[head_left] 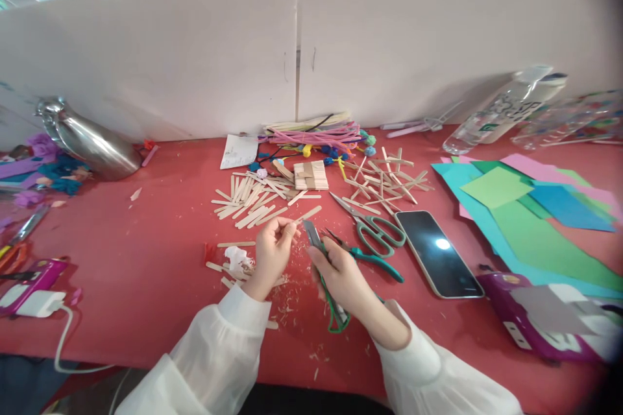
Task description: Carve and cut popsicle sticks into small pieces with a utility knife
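My left hand (272,253) is closed in a pinch on a thin wooden stick (311,213) whose far end points up and right. My right hand (343,275) is wrapped round a utility knife (312,233) with a green handle, its grey blade tip close to the stick by my left fingertips. Wood shavings (292,298) lie on the red table (146,259) under both hands. A pile of loose wooden sticks (248,201) sits just beyond my left hand.
Green-handled scissors (372,227) and a dark phone (438,253) lie right of my hands. Coloured paper sheets (530,207) spread at the right, with a purple glue gun (535,318) near them. Pipe cleaners (316,136), a steel kettle (87,139) and a plastic bottle (501,110) stand against the white partition.
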